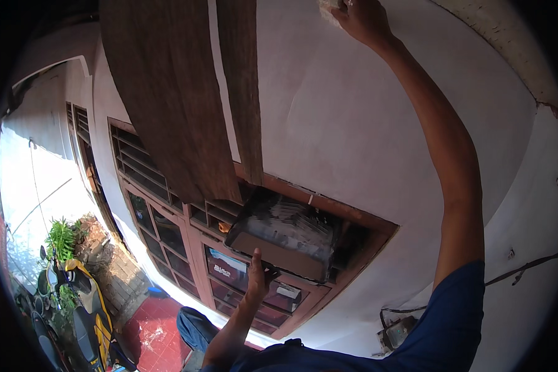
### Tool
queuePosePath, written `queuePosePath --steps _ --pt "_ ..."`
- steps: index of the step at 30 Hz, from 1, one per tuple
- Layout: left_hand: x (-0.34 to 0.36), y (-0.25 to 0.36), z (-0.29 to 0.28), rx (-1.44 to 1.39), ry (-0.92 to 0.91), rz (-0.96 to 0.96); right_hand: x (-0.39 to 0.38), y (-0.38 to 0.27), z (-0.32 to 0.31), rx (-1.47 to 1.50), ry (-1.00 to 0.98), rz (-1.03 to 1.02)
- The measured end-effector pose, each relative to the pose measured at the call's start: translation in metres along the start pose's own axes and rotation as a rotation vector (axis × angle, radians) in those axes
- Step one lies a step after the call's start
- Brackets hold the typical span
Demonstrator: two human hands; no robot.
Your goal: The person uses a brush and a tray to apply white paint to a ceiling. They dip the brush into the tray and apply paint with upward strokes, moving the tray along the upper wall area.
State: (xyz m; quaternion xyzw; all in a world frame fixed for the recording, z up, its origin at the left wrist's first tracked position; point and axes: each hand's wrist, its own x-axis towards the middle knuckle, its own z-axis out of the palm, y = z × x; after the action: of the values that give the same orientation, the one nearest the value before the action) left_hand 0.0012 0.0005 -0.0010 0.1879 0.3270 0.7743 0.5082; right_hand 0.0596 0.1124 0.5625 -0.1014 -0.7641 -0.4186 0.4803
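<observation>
Reaching high with the right hand (pixel 361 18) at the top edge of the frame, fingers closed around a pale pad-like thing (pixel 330 8), perhaps a sponge or sanding block, too cropped to tell which, and pressing it against the white wall (pixel 353 124). Gripping, with the left hand (pixel 257 273) in the lower middle of the frame, the near rim of a dark rectangular tray (pixel 288 232), thumb up over the edge, fingers hidden beneath; holding it roughly level in front of the brown window frame (pixel 186 242). Showing pale smears on the tray's sloped inner face.

Working the upper wall, by the look of it: rubbing or coating the stretch just right of the two dark wooden boards (pixel 180 93) in the upper left. Likely calling next for a steady sweep across the plaster while keeping clear of the boards' edge, then bringing the pad down to the tray at lower centre. Needing care with the tray: keeping it flat while stretching overhead, so as not to tip whatever lies in it.

Standing far below at lower left: a yellow motorbike (pixel 84 304), green plants (pixel 62 239), red floor tiles (pixel 152 332).
</observation>
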Motion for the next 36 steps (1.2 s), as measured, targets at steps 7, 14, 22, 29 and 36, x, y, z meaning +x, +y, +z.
queuePosePath --steps 7,14,22,29,36 --pt "-0.005 0.004 0.004 0.004 0.001 0.008 -0.047 -0.022 0.038 -0.04 0.135 -0.371" --pt "-0.003 0.002 0.002 0.0 -0.006 0.006 -0.106 -0.098 0.019 0.355 -0.507 -0.284" --pt "-0.006 0.003 0.001 -0.015 -0.004 0.032 0.042 0.016 0.009 -0.093 0.309 -0.294" --pt "-0.002 -0.001 0.0 -0.003 -0.013 0.014 0.007 0.013 0.051 -0.129 0.271 -0.342" --pt "-0.003 0.002 0.0 0.022 -0.007 0.017 -0.087 -0.093 0.036 0.153 -0.264 -0.413"
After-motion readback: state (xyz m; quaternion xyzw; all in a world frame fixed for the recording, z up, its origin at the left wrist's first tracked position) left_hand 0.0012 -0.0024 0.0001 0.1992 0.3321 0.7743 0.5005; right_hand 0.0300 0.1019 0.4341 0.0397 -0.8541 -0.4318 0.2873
